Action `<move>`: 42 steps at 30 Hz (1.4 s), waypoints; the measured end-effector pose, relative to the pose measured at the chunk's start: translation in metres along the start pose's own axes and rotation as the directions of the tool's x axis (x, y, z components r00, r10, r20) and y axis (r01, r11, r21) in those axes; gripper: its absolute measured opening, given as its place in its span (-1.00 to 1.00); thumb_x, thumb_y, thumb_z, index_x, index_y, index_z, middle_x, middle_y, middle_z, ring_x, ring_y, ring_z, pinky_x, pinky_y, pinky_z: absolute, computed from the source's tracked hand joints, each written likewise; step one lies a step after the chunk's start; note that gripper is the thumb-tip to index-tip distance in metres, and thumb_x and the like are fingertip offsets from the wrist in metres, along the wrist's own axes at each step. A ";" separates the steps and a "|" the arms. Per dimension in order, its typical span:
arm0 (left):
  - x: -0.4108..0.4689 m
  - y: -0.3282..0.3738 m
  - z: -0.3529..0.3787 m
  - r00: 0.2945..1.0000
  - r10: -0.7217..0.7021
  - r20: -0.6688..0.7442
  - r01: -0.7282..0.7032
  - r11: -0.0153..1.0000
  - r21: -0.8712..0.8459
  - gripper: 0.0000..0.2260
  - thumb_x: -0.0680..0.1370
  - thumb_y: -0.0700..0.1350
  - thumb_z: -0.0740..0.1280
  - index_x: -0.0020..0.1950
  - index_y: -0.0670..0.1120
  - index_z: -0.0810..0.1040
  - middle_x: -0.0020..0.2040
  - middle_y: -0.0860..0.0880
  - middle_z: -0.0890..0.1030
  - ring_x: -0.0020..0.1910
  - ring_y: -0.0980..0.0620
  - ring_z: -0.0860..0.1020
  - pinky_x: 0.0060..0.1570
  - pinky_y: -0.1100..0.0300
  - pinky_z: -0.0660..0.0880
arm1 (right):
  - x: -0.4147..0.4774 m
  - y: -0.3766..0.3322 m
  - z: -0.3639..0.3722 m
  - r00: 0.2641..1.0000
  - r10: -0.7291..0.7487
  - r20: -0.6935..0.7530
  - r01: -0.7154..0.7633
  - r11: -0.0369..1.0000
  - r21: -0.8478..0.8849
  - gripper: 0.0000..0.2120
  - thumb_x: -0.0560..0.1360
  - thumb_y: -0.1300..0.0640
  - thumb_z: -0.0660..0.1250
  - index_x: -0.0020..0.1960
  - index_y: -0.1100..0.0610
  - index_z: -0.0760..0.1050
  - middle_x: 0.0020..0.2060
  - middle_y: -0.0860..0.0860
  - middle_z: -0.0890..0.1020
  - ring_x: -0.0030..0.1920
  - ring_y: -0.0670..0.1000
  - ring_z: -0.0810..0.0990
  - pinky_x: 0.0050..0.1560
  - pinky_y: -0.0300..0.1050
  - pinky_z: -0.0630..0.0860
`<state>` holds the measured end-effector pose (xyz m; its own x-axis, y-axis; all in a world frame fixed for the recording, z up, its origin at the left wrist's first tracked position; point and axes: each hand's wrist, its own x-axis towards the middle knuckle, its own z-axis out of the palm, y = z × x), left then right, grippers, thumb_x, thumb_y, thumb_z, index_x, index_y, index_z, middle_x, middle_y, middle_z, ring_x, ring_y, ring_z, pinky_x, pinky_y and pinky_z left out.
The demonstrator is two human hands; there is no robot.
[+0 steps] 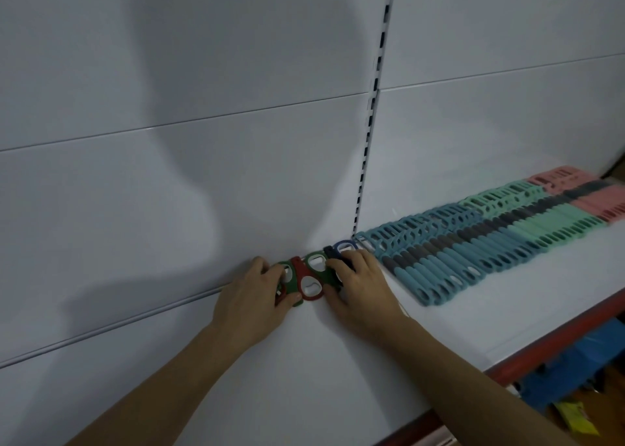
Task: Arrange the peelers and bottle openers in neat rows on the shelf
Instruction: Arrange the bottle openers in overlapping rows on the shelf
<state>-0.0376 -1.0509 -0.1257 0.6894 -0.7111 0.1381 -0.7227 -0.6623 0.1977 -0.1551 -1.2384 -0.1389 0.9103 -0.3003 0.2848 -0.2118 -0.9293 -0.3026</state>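
A person's two hands close on a short row of bottle openers (pixel 306 283) lying on the white shelf (pixel 338 361), just left of the foot of the slotted post (pixel 368 141) and tight against the back panel (pixel 169 192). The left hand (pixel 257 293) pinches the far-left end of the row, fingers curled over a green and a red opener and thumb under their near edge. The right hand (pixel 358 286) grasps the end nearest the post, fingers bent over a black and a navy opener. To the right of the post, the peelers (pixel 473 242) lie in long overlapping rows of teal, mint and pink running away along the back panel. The openers overlap unevenly, and squeezing them together from both ends could make one ride up over its neighbour or fan out of line. The navy opener sits just beside the first teal peeler at the post's foot, so a push to the right might nudge that finished row crooked. How many openers lie beneath the hands cannot be told.
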 end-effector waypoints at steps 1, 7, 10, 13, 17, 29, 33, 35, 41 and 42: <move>0.000 0.000 0.000 1.000 0.004 -0.003 -0.004 1.000 -0.002 -0.52 0.55 0.33 0.31 0.31 0.03 0.50 0.07 0.04 0.39 -0.09 0.03 0.53 -0.16 0.12 0.55 | 0.000 0.001 0.000 1.000 -0.001 0.005 0.001 1.000 -0.002 -0.49 0.56 -0.16 0.12 0.35 0.09 0.51 0.24 0.07 0.52 0.27 0.12 0.41 0.29 0.06 0.43; 0.003 -0.006 -0.006 0.996 -0.078 -0.049 0.061 0.957 -0.283 -0.75 0.54 0.17 0.44 0.07 0.05 0.56 -0.08 0.11 0.49 -0.21 0.13 0.51 -0.25 0.24 0.41 | -0.003 -0.005 -0.007 1.000 -0.002 0.014 0.002 1.000 -0.007 -0.51 0.59 -0.15 0.20 0.44 0.05 0.43 0.35 0.07 0.46 0.39 0.14 0.35 0.38 0.12 0.36; 0.008 -0.003 -0.022 0.949 -0.312 0.047 0.195 0.462 -0.865 -0.87 0.60 -0.04 0.43 -0.15 0.04 0.60 -0.26 -0.02 0.64 -0.37 0.03 0.61 -0.38 0.16 0.49 | -0.001 -0.020 -0.017 0.998 -0.006 -0.061 0.013 0.995 0.103 -0.58 0.58 -0.17 0.23 0.36 0.00 0.45 0.27 0.00 0.48 0.30 0.06 0.41 0.27 0.01 0.42; 0.010 0.008 -0.038 0.874 -0.434 0.218 0.214 -0.060 -0.975 -0.87 0.54 -0.04 0.49 -0.06 -0.09 0.64 -0.20 -0.17 0.70 -0.34 -0.09 0.67 -0.37 0.09 0.59 | 0.006 -0.053 -0.032 0.996 0.041 0.078 -0.075 0.853 0.517 -0.59 0.50 -0.33 0.30 0.21 -0.11 0.44 -0.04 -0.18 0.60 -0.04 -0.16 0.59 -0.11 -0.30 0.53; 0.010 0.016 -0.036 0.828 -0.517 0.216 0.163 -0.146 -0.976 -0.85 0.50 0.00 0.53 -0.19 -0.02 0.65 -0.19 -0.11 0.71 -0.25 -0.08 0.68 -0.21 -0.01 0.66 | 0.016 -0.082 -0.029 0.973 0.050 0.223 -0.197 0.683 0.703 -0.58 0.43 -0.07 0.54 0.20 0.00 0.49 -0.21 -0.03 0.70 -0.25 -0.05 0.69 -0.19 -0.07 0.66; -0.010 -0.007 -0.036 0.764 -0.598 0.242 0.147 -0.203 -0.968 -0.66 0.49 0.13 0.50 -0.05 -0.13 0.54 -0.32 -0.10 0.60 -0.38 -0.04 0.59 -0.36 0.07 0.58 | 0.035 -0.085 -0.023 0.947 0.022 0.321 -0.293 0.472 0.832 -0.90 0.52 0.30 0.43 0.01 0.16 0.61 -0.20 0.01 0.70 -0.27 0.00 0.68 -0.26 -0.12 0.61; -0.022 -0.034 -0.032 0.845 -0.535 -0.005 0.174 0.284 -0.943 -0.76 0.58 -0.01 0.45 -0.14 -0.09 0.48 -0.40 -0.02 0.49 -0.45 -0.03 0.43 -0.42 0.09 0.40 | 0.034 -0.070 -0.016 0.999 -0.024 0.049 -0.016 0.725 0.689 -0.82 0.40 0.46 0.47 -0.12 0.21 0.65 -0.16 0.09 0.71 -0.16 0.13 0.69 -0.09 0.05 0.67; -0.029 -0.048 -0.027 0.929 -0.306 -0.210 0.079 0.715 -0.695 -0.78 0.55 -0.05 0.48 -0.19 -0.02 0.46 -0.34 0.08 0.47 -0.39 0.08 0.42 -0.37 0.20 0.40 | 0.031 -0.074 -0.006 0.981 -0.189 -0.045 0.185 0.836 0.516 -0.74 0.29 0.50 0.47 -0.15 0.19 0.69 -0.13 0.07 0.70 -0.14 0.04 0.66 -0.06 -0.09 0.62; -0.041 -0.055 -0.013 0.988 -0.097 -0.120 0.055 0.949 -0.309 -0.68 0.48 0.15 0.51 0.16 0.08 0.59 -0.02 0.20 0.48 -0.08 0.15 0.51 -0.06 0.16 0.52 | 0.019 -0.082 0.010 0.925 -0.378 0.023 0.371 0.917 0.149 -0.82 0.42 0.28 0.43 -0.01 0.15 0.70 0.00 0.07 0.66 0.03 0.14 0.58 -0.01 0.04 0.55; -0.042 -0.054 -0.012 0.989 -0.096 -0.113 0.059 0.953 -0.297 -0.64 0.48 0.18 0.50 0.20 0.08 0.59 0.00 0.20 0.46 -0.08 0.16 0.50 -0.08 0.18 0.52 | 0.017 -0.079 0.007 0.934 -0.354 0.040 0.347 0.930 0.124 -0.74 0.40 0.31 0.41 0.05 0.13 0.69 0.05 0.06 0.65 0.09 0.14 0.56 0.02 0.06 0.54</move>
<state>-0.0267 -0.9828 -0.1309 0.7569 -0.6129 0.2271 -0.6337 -0.6031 0.4844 -0.1201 -1.1683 -0.1164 0.9397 0.0568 0.3371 0.1627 -0.9415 -0.2951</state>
